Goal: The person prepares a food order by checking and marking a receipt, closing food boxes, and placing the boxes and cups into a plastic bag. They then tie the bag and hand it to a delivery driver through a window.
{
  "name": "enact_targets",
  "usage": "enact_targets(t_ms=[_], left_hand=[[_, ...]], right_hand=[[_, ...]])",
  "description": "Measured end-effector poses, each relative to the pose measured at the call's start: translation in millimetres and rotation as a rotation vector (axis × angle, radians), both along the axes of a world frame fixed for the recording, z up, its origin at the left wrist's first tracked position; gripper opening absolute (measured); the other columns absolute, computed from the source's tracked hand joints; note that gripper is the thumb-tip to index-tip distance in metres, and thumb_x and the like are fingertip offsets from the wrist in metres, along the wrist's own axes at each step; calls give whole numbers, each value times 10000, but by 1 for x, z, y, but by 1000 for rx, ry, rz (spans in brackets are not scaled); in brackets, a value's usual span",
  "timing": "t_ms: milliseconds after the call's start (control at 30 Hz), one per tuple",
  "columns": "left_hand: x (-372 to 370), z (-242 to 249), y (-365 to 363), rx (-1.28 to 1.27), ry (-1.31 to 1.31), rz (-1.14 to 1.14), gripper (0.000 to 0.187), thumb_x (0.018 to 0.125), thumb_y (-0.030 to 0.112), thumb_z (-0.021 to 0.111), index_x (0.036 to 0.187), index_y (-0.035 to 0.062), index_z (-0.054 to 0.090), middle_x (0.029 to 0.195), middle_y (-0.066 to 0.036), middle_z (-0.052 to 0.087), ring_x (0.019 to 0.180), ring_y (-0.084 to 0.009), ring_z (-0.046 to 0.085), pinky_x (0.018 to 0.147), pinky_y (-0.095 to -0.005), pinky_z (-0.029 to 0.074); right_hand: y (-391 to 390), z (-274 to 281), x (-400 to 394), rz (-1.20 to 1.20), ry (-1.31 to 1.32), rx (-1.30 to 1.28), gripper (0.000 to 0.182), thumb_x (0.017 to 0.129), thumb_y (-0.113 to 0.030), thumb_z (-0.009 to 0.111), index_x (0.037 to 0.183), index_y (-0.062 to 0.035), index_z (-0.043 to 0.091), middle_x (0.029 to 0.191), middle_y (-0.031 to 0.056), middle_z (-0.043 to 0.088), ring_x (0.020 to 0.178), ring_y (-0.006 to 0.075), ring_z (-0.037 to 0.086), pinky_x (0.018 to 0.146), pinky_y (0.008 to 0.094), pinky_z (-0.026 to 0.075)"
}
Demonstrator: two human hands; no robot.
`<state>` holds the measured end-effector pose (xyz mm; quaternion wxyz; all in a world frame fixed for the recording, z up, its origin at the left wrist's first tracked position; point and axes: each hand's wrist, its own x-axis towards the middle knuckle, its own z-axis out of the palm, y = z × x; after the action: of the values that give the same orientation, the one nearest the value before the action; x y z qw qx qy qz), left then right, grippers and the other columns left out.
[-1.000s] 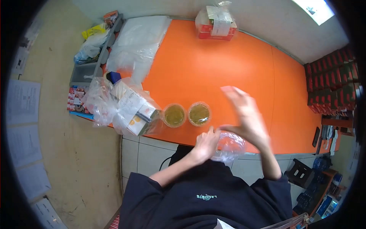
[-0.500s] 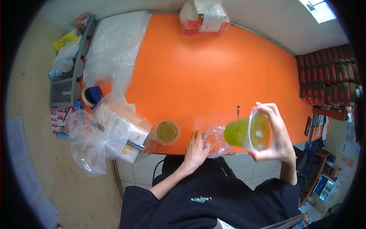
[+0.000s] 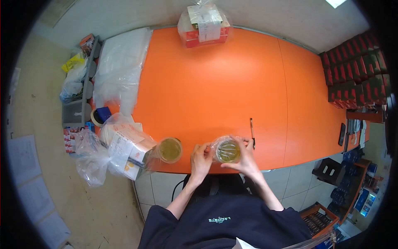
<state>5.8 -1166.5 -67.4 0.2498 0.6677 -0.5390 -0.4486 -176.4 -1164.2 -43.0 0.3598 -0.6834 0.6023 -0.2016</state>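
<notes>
Upright near the table's front edge stands a clear plastic cup (image 3: 228,151) of yellow-green drink, seen from above. My right hand (image 3: 247,161) is closed around its right side, thumb in front and fingers behind. Clear plastic film (image 3: 215,146) gathers at the cup's left side, and shiny creases lie over its top. My left hand (image 3: 200,161) pinches this film with its fingertips, right beside the cup. Another lidded cup (image 3: 170,150) of similar drink sits to the left, apart from both hands.
A tied clear bag of boxes (image 3: 126,145) lies left, with tape (image 3: 99,116) behind it. Flat plastic bags (image 3: 121,68) are stacked at the back left. A pen (image 3: 252,133) lies right of my hands. Another bagged box (image 3: 206,31) is at the back; stacked boxes (image 3: 357,76) stand right.
My right hand has brought the tilted cup down and left to the table, where it is now upright within the plastic film. My left hand has moved slightly left, still at the film.
</notes>
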Motion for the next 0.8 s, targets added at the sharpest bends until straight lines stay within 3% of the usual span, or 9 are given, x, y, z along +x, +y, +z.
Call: enact_targets(t_ms=[100, 133, 267, 367, 500, 567, 633, 733, 800], left_hand=[[-9, 28, -8, 156, 52, 63, 226, 854, 101, 626, 1049, -6, 586, 795, -124, 600, 648, -187, 615, 592, -280, 495], [-14, 36, -6, 90, 127, 76, 215, 858, 90, 619, 1046, -2, 568, 779, -108, 596, 650, -175, 611, 592, -276, 494], [-28, 41, -3, -47, 438, 111, 178, 878, 43, 583, 1034, 21, 498, 737, -45, 564, 655, -127, 593, 591, -266, 491], [-21, 62, -15, -62, 720, 107, 119, 922, 38, 498, 1039, 44, 473, 702, 1, 498, 634, -94, 548, 618, -262, 491], [-14, 97, -13, -146, 845, -12, 111, 945, 53, 435, 1051, 49, 466, 638, 3, 466, 611, -83, 510, 612, -244, 459], [-12, 121, -20, -253, 660, -64, 114, 930, 35, 436, 1019, 40, 507, 668, -1, 494, 609, -76, 499, 589, -246, 438], [-17, 142, -29, -346, 477, -174, 105, 928, 38, 449, 993, 38, 532, 687, -4, 515, 601, -66, 464, 589, -229, 417], [-22, 147, -37, -409, 385, -234, 93, 918, 37, 477, 958, 31, 560, 722, -14, 555, 597, -63, 450, 584, -218, 401], [-20, 148, -39, -361, 374, -285, 91, 897, 19, 493, 955, 22, 562, 754, -47, 583, 618, -76, 487, 592, -232, 427]], right_hand=[[0, -34, -32, -398, -606, 421, 569, 792, -144, 728, 1279, -39, 454, 962, 95, 542, 842, 153, 565, 735, 297, 500], [0, -44, -29, -518, -805, 380, 300, 864, -83, 631, 1143, -11, 545, 768, 13, 588, 659, 57, 537, 614, 211, 468], [-8, -36, -36, -466, -720, 258, 41, 827, -15, 626, 863, -7, 609, 678, 16, 590, 620, 61, 558, 547, 215, 461], [-5, -38, -41, -483, -835, 180, 53, 790, 33, 593, 825, -3, 608, 666, 18, 589, 589, 65, 556, 522, 214, 456], [-11, -5, -47, -361, -427, -128, 140, 700, 89, 543, 749, -21, 615, 701, 27, 559, 592, 74, 556, 506, 210, 456], [-14, 35, -51, -360, -399, -86, 127, 695, 65, 579, 766, -27, 631, 710, 29, 497, 583, 106, 543, 529, 245, 464], [-16, 68, -51, -162, -69, -99, 102, 714, 32, 604, 781, -33, 646, 732, 59, 527, 608, 163, 558, 583, 281, 486], [-20, 112, -42, -76, 80, -457, 107, 738, -14, 625, 837, -40, 657, 788, 73, 569, 714, 229, 594, 658, 313, 507], [-26, 116, -34, 151, -49, -275, 174, 731, -79, 659, 901, -45, 649, 810, 73, 591, 798, 261, 604, 701, 343, 512]])
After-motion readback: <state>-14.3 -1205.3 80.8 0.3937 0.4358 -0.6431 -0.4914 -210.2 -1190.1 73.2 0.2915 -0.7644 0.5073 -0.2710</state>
